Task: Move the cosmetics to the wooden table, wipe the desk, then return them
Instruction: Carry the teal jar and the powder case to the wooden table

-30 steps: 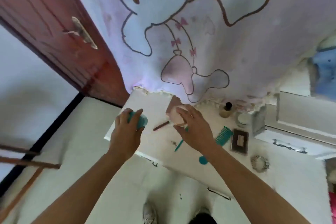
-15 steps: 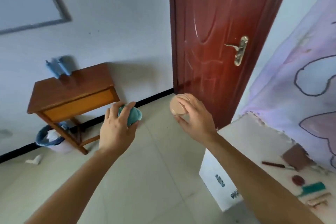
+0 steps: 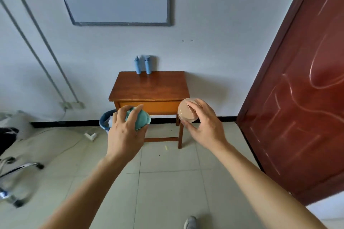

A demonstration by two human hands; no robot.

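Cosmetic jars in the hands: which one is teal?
The teal jar is the one the left hand holds; the right hand holds the beige jar, its flat round face turned toward the camera.

Two cosmetics held in the air in front of the wooden table (image 3: 150, 87).
A rounded teal container (image 3: 139, 119) sits gripped in the left hand (image 3: 124, 135) before the table's front left corner. A round beige compact (image 3: 186, 111), flat face toward the camera, is pinched in the right hand (image 3: 206, 128) before its front right corner. Two pale blue bottles (image 3: 137, 66) stand upright at the table's back edge.
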